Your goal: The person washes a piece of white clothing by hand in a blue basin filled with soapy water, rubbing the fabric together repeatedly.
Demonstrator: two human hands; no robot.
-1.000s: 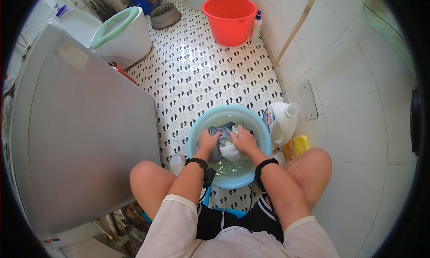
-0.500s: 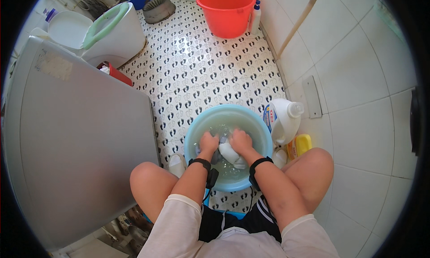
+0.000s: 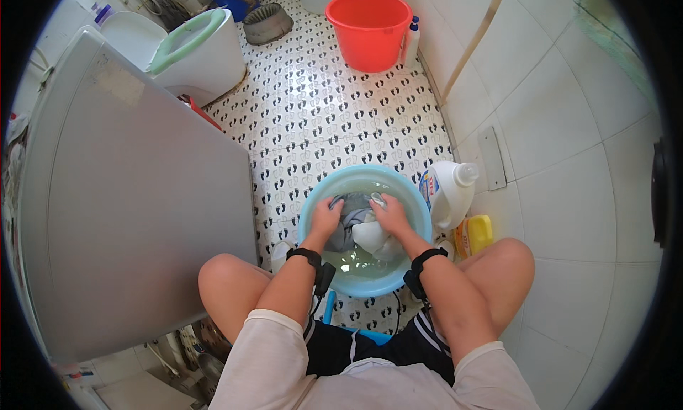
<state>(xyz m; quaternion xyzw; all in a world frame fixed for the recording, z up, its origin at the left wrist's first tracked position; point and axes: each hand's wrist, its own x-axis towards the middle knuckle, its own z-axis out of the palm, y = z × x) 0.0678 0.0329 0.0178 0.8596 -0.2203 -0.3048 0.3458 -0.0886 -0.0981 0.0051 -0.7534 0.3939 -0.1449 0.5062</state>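
A light blue basin [image 3: 310,268] of cloudy water stands on the floor between my knees. In it lies a wet grey-and-white cloth [image 3: 343,233], bunched up and partly under the water; I cannot make out what garment it is. My left hand [image 3: 324,219] grips the grey part at its left edge. At the cloth's far right edge my right hand [image 3: 390,215] has its fingers closed on a light-coloured bit of it. Both hands are above or at the waterline, a little apart, with the cloth spread between them.
A white detergent jug [image 3: 452,196] and a yellow bottle [image 3: 475,235] stand right of the basin, by the tiled wall. A grey panel [image 3: 142,196] rises on the left. Farther off are a red bucket [image 3: 368,36], a white bottle [image 3: 410,46] and a toilet [image 3: 206,72].
My hands have come up and moved apart from deeper in the basin. More of the grey cloth now shows, opened out between them. The view has shifted slightly.
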